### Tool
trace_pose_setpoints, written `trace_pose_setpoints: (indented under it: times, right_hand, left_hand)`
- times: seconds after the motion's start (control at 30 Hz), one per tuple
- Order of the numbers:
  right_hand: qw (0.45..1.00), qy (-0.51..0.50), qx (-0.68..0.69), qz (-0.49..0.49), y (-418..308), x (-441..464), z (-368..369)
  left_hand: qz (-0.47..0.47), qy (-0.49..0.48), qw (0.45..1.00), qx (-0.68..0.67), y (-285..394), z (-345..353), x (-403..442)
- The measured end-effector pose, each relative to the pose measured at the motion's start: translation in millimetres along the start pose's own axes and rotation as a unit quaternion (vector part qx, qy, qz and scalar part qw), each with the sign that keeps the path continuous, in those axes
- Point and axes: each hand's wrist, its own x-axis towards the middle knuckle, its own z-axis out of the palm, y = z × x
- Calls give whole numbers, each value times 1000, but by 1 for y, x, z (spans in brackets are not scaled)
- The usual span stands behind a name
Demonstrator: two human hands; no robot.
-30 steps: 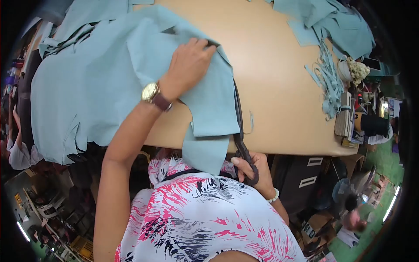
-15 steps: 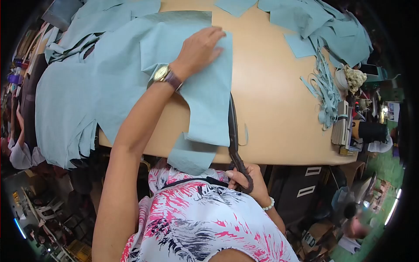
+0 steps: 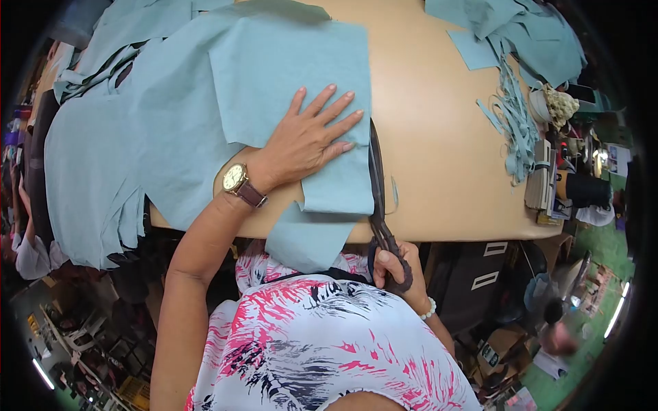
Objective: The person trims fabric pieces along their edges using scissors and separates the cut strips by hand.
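My left hand (image 3: 314, 137) lies flat on a piece of blue-green fabric (image 3: 295, 68), its fingers spread. A watch (image 3: 240, 183) is on that wrist. At the table's front edge my right hand (image 3: 404, 270) is wrapped round the handles of a pair of dark scissors (image 3: 379, 185). Their long blades run up along the right edge of the fabric, and part of the blades is hidden by the cloth. Below the left hand, a lower flap of cloth (image 3: 308, 236) hangs over the table edge towards my lap.
On the left a large sheet of the same fabric (image 3: 96, 178) drapes over the edge. Thin cloth strips (image 3: 517, 130) lie at the right, below a heap of fabric pieces (image 3: 521, 34). Stacked books or blocks (image 3: 539, 181) stand at the right edge of the tan table (image 3: 445, 157).
My left hand has come down towards me and flattened on the fabric, fingers now spread. The fabric lies smoother beneath it. The scissors and right hand appear slightly further right and up.
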Motion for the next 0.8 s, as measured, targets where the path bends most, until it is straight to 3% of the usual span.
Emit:
trace_pose_setpoints:
  times: [0.33, 0.8]
  right_hand:
    - [992, 21, 123, -17, -8, 18, 12]
    - [995, 29, 97, -11, -10, 19, 14]
  left_hand:
    - [-8, 21, 999, -26, 2, -2, -1]
    - [-15, 24, 999, -38, 1, 0, -2]
